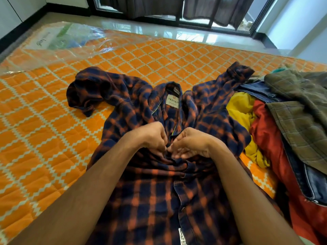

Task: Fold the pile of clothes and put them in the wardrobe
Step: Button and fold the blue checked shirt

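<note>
– Orange quilted mattress [44, 121] on a glossy floor, dark curtains [155, 6] over the glass door behind. Where is the garment being worked on?

– A navy-and-orange plaid shirt [152, 206] lies front up on the mattress, collar away from the person, its neck label [173, 101] showing. The rest of the pile [283, 121] sits just beside it on the right: a yellow garment [238, 110], a red one [269, 138], jeans [256, 89] and an olive checked piece [300, 112] on top.

– And the hands?

– Both meet at the front opening, mid-chest. The left hand [154, 137] has its fingers curled and pinches the cloth edge. The right hand [189, 144] pinches the opposite edge, fingertips almost touching the left's. It looks like a button being fastened, though the button itself is hidden.

– What might spoil things from here?

– The fabric bunches in ridges right under the hands. If it is folded without smoothing, those creases would likely be pressed in. The far sleeve [88, 92] is crumpled in a heap, so a fold made over it could come out lumpy. The shirt's right side also touches the pile, and dragging it might pull the yellow garment along. A button put through the wrong hole would skew the front.

– How far along is the job?

– Early, judging by the unfolded pile. No wardrobe is in sight.
</note>
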